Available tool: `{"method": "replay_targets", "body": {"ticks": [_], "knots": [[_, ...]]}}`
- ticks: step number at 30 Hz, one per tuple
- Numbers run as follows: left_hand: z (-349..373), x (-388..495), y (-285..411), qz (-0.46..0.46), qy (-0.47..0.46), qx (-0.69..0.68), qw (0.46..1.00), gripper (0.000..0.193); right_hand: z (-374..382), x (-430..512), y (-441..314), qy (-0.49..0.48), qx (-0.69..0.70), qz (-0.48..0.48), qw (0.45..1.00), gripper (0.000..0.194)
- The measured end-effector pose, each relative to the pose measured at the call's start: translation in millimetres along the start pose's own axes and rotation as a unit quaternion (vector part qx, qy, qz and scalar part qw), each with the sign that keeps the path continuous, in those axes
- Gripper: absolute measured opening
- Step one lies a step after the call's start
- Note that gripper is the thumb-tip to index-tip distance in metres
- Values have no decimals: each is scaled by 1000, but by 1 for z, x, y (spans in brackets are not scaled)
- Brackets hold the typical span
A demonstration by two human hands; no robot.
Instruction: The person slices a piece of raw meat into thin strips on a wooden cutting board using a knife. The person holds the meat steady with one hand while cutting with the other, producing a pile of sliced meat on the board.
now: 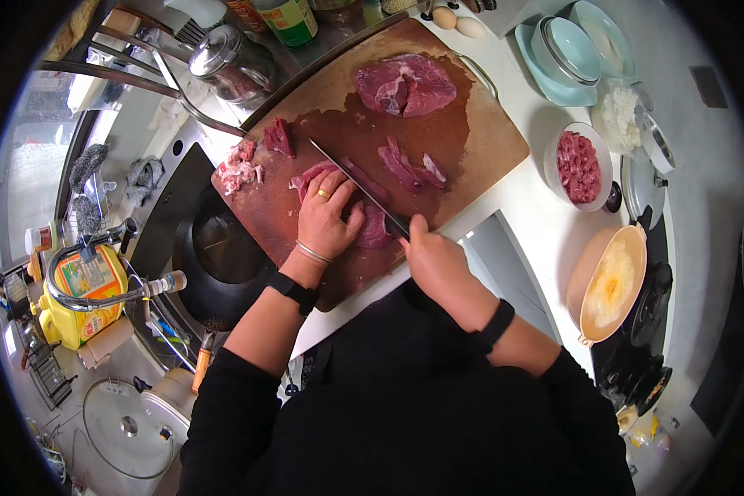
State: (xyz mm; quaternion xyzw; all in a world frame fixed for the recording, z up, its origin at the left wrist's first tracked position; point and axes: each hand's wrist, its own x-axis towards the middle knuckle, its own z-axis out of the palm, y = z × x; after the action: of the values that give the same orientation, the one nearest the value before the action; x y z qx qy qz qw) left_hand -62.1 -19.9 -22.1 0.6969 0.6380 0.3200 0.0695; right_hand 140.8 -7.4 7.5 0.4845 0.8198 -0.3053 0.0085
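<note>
My right hand (437,260) grips the handle of a kitchen knife (356,186), its blade slanting up to the left across the wooden cutting board (496,142). Beneath my left hand (328,214) lies a piece of raw red meat (374,229), pressed against the board with bent fingers close to the blade. A cut slice (366,177) rests along the blade's far side. Several strips of meat (403,166) lie to the right. At the board's far side sits a large chunk of meat (406,85). Pale fatty trimmings (240,170) and a small red piece (279,137) are at the left.
A black wok (223,260) stands in the sink left of the board. On the right counter are a bowl of cut meat (578,166), an oval pan with yellowish contents (611,285) and stacked pale-blue dishes (570,49). Two eggs (457,23) lie behind the board, near bottles (288,22).
</note>
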Motion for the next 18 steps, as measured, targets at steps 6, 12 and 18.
{"method": "replay_targets", "body": {"ticks": [6, 12, 18], "knots": [[-2, -2, 1, -4, -10, -15, 1000, 31, -20, -56, 17, -84, -20, 72, 994, 29], [-2, -2, 3, -6, -14, -10, 1000, 30, -32, -44, 38, -87, 99, 70, 989, 34], [-5, -1, 6, -26, -37, -15, 999, 27, -56, -20, 52, -89, 232, 87, 965, 34]]}}
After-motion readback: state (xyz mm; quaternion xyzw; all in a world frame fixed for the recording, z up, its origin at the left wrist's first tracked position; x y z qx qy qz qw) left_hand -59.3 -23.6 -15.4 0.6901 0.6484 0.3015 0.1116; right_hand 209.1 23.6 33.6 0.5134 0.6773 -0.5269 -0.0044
